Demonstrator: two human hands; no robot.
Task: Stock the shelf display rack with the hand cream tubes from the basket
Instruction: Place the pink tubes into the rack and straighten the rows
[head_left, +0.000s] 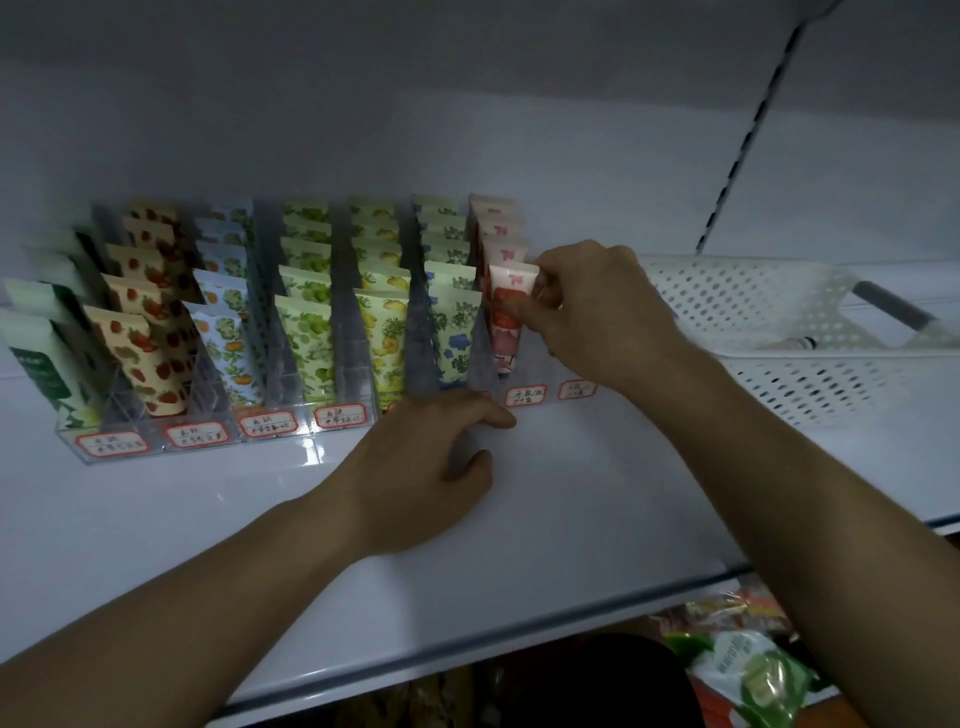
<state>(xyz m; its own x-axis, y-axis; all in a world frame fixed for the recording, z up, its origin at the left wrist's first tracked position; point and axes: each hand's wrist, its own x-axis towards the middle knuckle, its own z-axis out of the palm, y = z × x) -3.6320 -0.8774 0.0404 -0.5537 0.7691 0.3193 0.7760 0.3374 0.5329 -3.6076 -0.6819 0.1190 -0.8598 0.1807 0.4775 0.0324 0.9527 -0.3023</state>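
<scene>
White shelving fills my view, dim under the board above. On the shelf (571, 493) stands the clear rack (332, 415), its lanes full from green tubes on the left to blue-flower ones. My left hand (431, 457) rests loosely curled at the rack's front edge, holding nothing. My right hand (597, 306) pinches a pink tube (509, 312), lowering it into the pink lane. Next, I judge: seat it, let go, reach right to the basket (779, 374).

Green and orange snack packets (748, 675) are lying below the white shelf (519, 545); a slotted upright (748, 130) is running up the back wall
</scene>
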